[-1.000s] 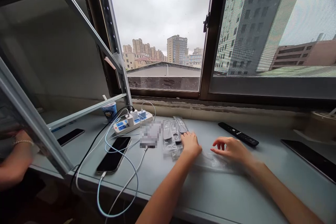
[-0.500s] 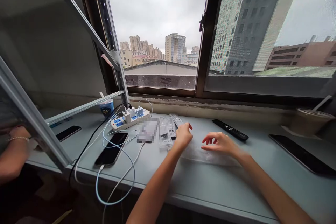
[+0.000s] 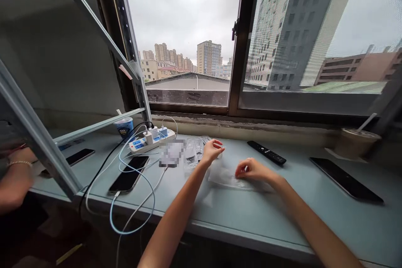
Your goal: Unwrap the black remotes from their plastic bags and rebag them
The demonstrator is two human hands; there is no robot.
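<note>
A clear plastic bag (image 3: 223, 177) lies thin and crumpled on the desk between my two hands. My left hand (image 3: 212, 152) is at its upper left, with fingertips drawn together on what looks like the bag's edge. At the bag's right side, my right hand (image 3: 253, 170) has thumb and fingers pinched together on the film. Several small clear packets (image 3: 191, 153) with dark items inside lie just left of my left hand, partly hidden by it. Beside them is a blurred-out rectangular device (image 3: 171, 153) with a cable plugged in.
A remote control (image 3: 266, 153), a black tablet (image 3: 345, 179) and a cup with a straw (image 3: 356, 143) are on the right. Leftward are a charging phone (image 3: 129, 174), a power strip (image 3: 152, 139), looping cables and a blue cup (image 3: 124, 127). Another person's arm (image 3: 15, 180) shows beyond the metal frame (image 3: 34, 134).
My right hand has closed from loosely spread fingers to a pinch at the bag. The left hand's fingers have turned rightward. The view has shifted slightly.
</note>
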